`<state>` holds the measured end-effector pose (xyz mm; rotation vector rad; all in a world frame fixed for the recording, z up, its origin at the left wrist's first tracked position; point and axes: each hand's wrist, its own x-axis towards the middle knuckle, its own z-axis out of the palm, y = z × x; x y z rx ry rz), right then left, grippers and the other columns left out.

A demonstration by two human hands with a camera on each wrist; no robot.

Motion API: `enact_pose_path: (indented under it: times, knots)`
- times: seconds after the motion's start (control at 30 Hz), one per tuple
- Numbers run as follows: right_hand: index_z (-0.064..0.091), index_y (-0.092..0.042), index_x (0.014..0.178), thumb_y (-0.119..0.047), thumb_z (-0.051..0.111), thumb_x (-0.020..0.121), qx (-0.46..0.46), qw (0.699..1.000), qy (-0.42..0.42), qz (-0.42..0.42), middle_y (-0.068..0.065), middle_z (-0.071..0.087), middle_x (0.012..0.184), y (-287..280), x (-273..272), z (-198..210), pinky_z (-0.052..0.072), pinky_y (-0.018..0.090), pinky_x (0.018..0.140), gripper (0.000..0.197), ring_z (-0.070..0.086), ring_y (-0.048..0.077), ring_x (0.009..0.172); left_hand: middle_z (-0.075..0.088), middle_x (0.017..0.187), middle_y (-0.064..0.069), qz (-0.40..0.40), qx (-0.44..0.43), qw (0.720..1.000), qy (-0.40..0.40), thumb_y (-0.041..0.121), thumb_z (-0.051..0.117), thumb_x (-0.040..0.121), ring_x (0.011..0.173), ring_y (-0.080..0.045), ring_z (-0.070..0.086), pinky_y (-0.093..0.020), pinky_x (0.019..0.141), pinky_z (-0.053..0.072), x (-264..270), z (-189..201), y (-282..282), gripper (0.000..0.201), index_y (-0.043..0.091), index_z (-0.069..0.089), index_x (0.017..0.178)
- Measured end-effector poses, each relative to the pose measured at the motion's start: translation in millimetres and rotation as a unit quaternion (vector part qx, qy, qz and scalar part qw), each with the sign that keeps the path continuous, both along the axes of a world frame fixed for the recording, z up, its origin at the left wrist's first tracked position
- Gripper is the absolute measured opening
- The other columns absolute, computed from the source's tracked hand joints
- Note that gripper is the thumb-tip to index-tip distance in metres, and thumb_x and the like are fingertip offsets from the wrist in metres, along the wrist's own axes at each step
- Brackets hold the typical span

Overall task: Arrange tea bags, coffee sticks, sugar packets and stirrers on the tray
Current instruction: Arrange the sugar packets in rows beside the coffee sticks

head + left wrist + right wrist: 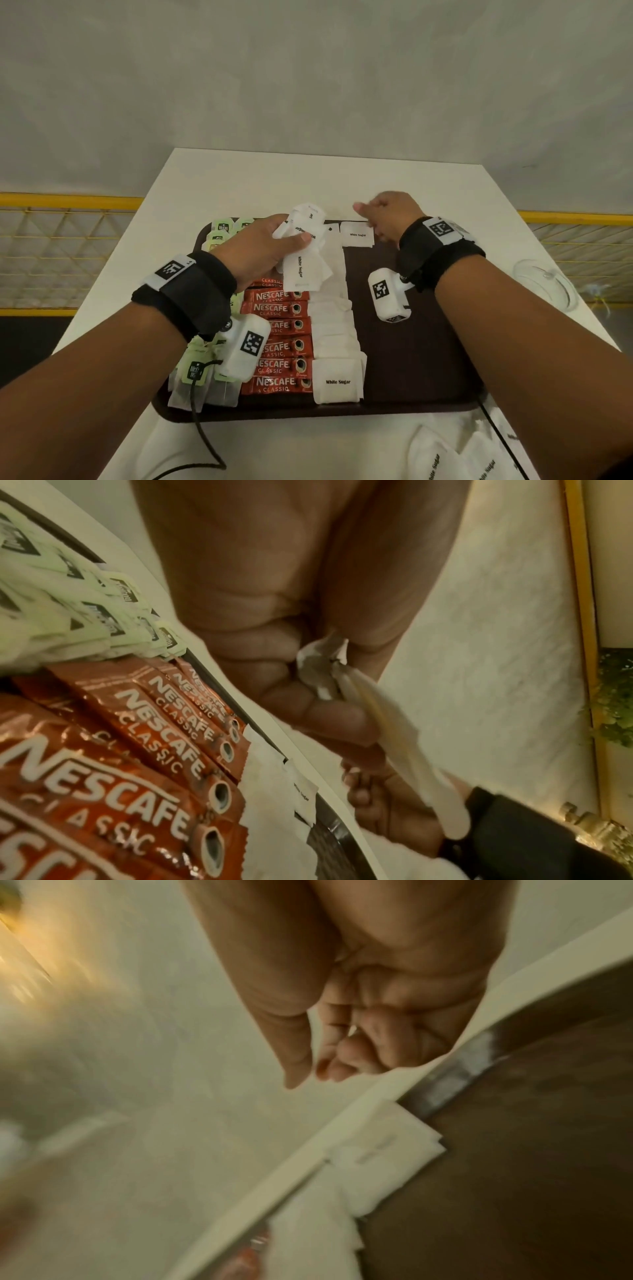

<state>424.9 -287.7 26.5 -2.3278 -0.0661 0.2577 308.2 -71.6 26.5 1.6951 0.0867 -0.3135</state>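
Note:
A dark brown tray [418, 342] lies on the white table. Its left column holds green-tagged tea bags [195, 373], then a row of red Nescafe coffee sticks [277, 342], then a column of white sugar packets [334, 329]. My left hand [263, 250] grips a bunch of white sugar packets [303, 253] above the tray's far middle; the wrist view shows the bunch [394, 737] pinched between thumb and fingers. My right hand [387, 212] hovers at the tray's far edge beside a single sugar packet [357, 234], fingers curled, thumb out, holding nothing [308, 1069]. No stirrers are visible.
The tray's right half is bare dark surface [514, 1150]. Loose sugar packets [445, 459] lie on the table near the front right. A clear glass dish [544, 284] sits at the right edge. A black cable [202, 438] trails off the front left. Yellow railing [68, 200] stands beyond.

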Motion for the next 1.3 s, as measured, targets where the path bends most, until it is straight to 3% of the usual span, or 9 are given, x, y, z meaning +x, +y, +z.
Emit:
enact_pose_path:
  times: [0.1, 0.23, 0.3, 0.43, 0.7, 0.9, 1.0, 1.13, 1.3]
  knots:
    - [0.064, -0.008, 0.083, -0.036, 0.072, 0.085, 0.152, 0.984, 0.001, 0.089, 0.001, 0.062, 0.069, 12.2, -30.7, 31.3, 0.044, 0.024, 0.053, 0.029, 0.05, 0.011, 0.057, 0.076, 0.102, -0.005, 0.006, 0.033, 0.999, -0.011, 0.026, 0.064, 0.095, 0.092, -0.024, 0.074, -0.049, 0.087, 0.058, 0.4, 0.3, -5.3, 0.021, 0.022, 0.063, 0.115]
    - [0.069, -0.018, 0.091, -0.036, 0.078, 0.078, 0.008, 0.973, -0.068, 0.222, -0.004, 0.069, 0.083, 22.3, -49.7, 40.6, 0.039, 0.013, 0.059, 0.024, 0.051, -0.008, 0.055, 0.076, 0.095, -0.005, -0.006, 0.078, 0.996, -0.037, 0.028, 0.068, 0.092, 0.083, -0.021, 0.073, -0.036, 0.074, 0.059, 0.7, 0.8, -10.9, 0.023, 0.017, 0.064, 0.111]
    - [0.068, -0.021, 0.094, -0.033, 0.077, 0.079, -0.038, 0.961, -0.102, 0.254, -0.006, 0.069, 0.084, 25.7, -54.9, 37.6, 0.036, 0.016, 0.063, 0.021, 0.05, -0.006, 0.058, 0.073, 0.086, -0.007, -0.031, 0.149, 0.986, -0.065, 0.029, 0.069, 0.091, 0.071, -0.014, 0.069, -0.027, 0.061, 0.052, 0.6, 3.7, -15.4, 0.024, 0.01, 0.064, 0.105]
    - [0.064, -0.017, 0.095, -0.024, 0.07, 0.084, -0.115, 0.939, -0.151, 0.286, -0.003, 0.065, 0.086, 33.4, -60.2, 37.8, 0.038, 0.019, 0.064, 0.014, 0.05, 0.002, 0.067, 0.07, 0.089, -0.017, -0.051, 0.196, 0.976, -0.086, 0.027, 0.069, 0.091, 0.075, -0.029, 0.068, -0.035, 0.065, 0.049, 0.3, 4.0, -18.7, 0.029, 0.001, 0.062, 0.103]
    - [0.054, -0.004, 0.097, -0.003, 0.063, 0.09, 0.144, 0.975, 0.059, 0.16, 0.023, 0.071, 0.087, 23.3, -66.4, 47.0, 0.062, 0.033, 0.069, 0.012, 0.073, 0.03, 0.076, 0.073, 0.096, -0.005, 0.002, 0.15, 0.986, -0.077, 0.031, 0.064, 0.094, 0.085, -0.023, 0.072, -0.04, 0.076, 0.058, -4.1, 7.3, -10.1, 0.024, 0.019, 0.062, 0.114]
    - [0.068, -0.008, 0.091, -0.02, 0.07, 0.086, 0.012, 0.983, -0.063, 0.174, 0.011, 0.069, 0.085, 13.8, -49.0, 42.2, 0.055, 0.028, 0.064, 0.013, 0.064, 0.013, 0.067, 0.073, 0.091, -0.001, -0.011, 0.166, 0.984, -0.062, 0.036, 0.063, 0.094, 0.075, -0.016, 0.073, -0.025, 0.058, 0.054, -3.9, 10.6, -7.2, 0.021, 0.021, 0.062, 0.109]
    - [0.066, -0.004, 0.089, -0.012, 0.071, 0.086, 0.13, 0.988, 0.011, 0.082, 0.015, 0.067, 0.079, 2.4, -36.7, 35.4, 0.054, 0.025, 0.058, 0.01, 0.062, 0.015, 0.062, 0.074, 0.096, -0.002, 0.007, 0.117, 0.992, -0.05, 0.033, 0.059, 0.097, 0.075, -0.012, 0.074, -0.024, 0.059, 0.057, -4.1, 11.4, -5.7, 0.022, 0.02, 0.061, 0.114]
    - [0.055, -0.001, 0.088, 0.002, 0.062, 0.09, 0.307, 0.938, 0.133, -0.092, 0.018, 0.064, 0.09, -12.5, -23.2, 13.6, 0.055, 0.02, 0.052, 0.008, 0.065, 0.018, 0.065, 0.075, 0.102, -0.006, 0.043, 0.056, 0.997, -0.037, 0.031, 0.059, 0.097, 0.087, -0.021, 0.074, -0.046, 0.081, 0.061, -3.7, 8.5, -2.0, 0.023, 0.02, 0.061, 0.118]
    - [0.051, 0.001, 0.087, 0.007, 0.055, 0.092, 0.318, 0.896, 0.239, -0.2, 0.018, 0.061, 0.103, -13.3, -14.0, -11.6, 0.06, 0.03, 0.065, 0.009, 0.065, 0.03, 0.103, 0.074, 0.103, -0.009, 0.048, 0.04, 0.998, -0.029, 0.031, 0.059, 0.098, 0.093, -0.026, 0.073, -0.054, 0.086, 0.058, -4.9, 7.1, 1.6, 0.021, 0.02, 0.061, 0.115]
